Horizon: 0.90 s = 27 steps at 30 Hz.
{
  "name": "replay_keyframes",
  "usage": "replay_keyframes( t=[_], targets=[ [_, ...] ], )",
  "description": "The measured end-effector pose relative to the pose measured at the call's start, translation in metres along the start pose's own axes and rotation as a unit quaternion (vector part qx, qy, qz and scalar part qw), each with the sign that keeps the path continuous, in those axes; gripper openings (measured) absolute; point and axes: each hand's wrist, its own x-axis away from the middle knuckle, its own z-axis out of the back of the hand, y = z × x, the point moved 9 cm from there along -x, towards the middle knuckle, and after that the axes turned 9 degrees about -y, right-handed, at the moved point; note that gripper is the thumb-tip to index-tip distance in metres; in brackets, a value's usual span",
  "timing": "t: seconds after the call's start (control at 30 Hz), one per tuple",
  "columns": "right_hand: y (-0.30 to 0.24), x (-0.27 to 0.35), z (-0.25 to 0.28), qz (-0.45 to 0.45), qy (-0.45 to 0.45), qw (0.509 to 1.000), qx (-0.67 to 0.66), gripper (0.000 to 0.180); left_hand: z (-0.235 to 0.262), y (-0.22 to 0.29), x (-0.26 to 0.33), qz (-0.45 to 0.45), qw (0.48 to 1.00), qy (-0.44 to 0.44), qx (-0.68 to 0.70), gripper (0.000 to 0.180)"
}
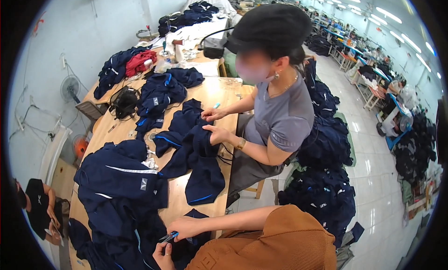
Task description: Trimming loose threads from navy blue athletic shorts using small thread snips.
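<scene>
- 2 hands of mine show at the lower edge: my right hand (185,228) has its fingers closed around small blue-handled snips (169,236), tips toward the dark cloth.
- My left hand (163,257) sits just below, fingers curled and pinching the navy garment (126,232) I work on, which lies at the near end of the table.
- 1 co-worker in a grey top sits opposite; both of that person's hands (215,125) rest on another navy jacket (196,153) with blue piping.
- Small grey square labels (143,184) show on the navy pile (119,176) to my left.
- Long wooden table (223,95) carries more navy heaps and 1 red garment (140,62); further bundles (326,195) lie on the white tiled floor of a bright workshop.
</scene>
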Motion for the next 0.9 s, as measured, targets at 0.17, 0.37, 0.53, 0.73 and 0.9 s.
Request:
replay_keyframes(
  t=[0.17, 0.37, 0.53, 0.73, 0.9],
  targets=[
    [-0.006, 0.011, 0.001, -0.008, -0.005, 0.998, -0.056, 0.025, -0.005, 0.003, 0.002, -0.025, 0.999, -0.034, -0.014, 0.011],
    [-0.012, 0.009, -0.001, 0.008, -0.02, 0.999, -0.037, 0.024, 0.001, -0.014, 0.003, -0.038, 0.998, -0.015, -0.038, 0.007],
    [0.006, 0.006, -0.013, 0.014, -0.015, 0.999, 0.03, 0.026, 0.005, -0.035, 0.005, -0.023, 0.999, 0.005, -0.029, 0.014],
    [-0.004, 0.006, -0.02, -0.082, -0.089, 0.993, 0.002, 0.017, 0.009, -0.045, 0.02, -0.017, 1.0, -0.006, -0.01, 0.024],
    [-0.012, 0.0, -0.032, -0.087, -0.111, 0.99, -0.015, 0.018, 0.014, -0.051, 0.039, 0.006, 0.999, 0.016, 0.034, 0.023]
  ],
)
